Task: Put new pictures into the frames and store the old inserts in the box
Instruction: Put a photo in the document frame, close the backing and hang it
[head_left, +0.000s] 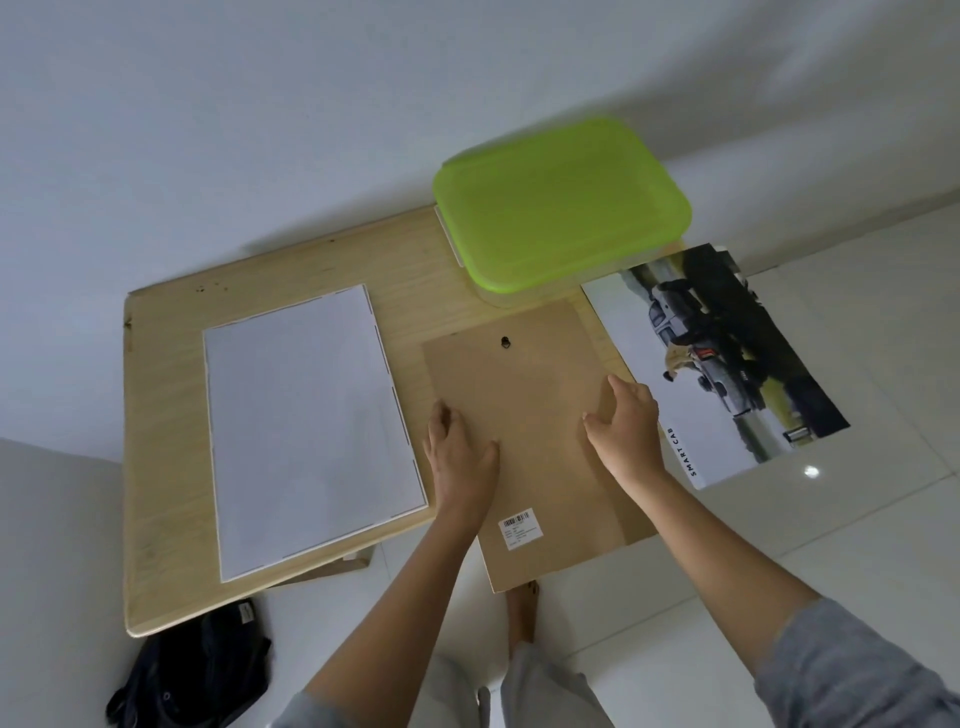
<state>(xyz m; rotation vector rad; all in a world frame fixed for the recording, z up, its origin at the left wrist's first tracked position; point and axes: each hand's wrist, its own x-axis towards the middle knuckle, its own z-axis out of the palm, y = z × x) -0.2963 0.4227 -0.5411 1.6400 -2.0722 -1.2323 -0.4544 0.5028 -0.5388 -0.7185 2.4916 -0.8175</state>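
A brown backing board (540, 415) with a small black hanger and a barcode sticker lies on the wooden table (156, 467), its near end overhanging the front edge. My left hand (460, 454) grips the board's left edge, thumb lying on top. My right hand (626, 423) grips its right edge with curled fingers. To the left lies a white frame (311, 426), face down, with a white sheet filling it. A printed picture of a pickup truck (722, 364), marked SMART CAB, lies at the right. A clear box with a green lid (561, 202) stands shut at the back.
The truck picture sticks out past the table's right edge over the white tiled floor. A black bag (197, 670) sits on the floor under the table's front left corner. A white wall stands close behind the table. My foot shows below the board.
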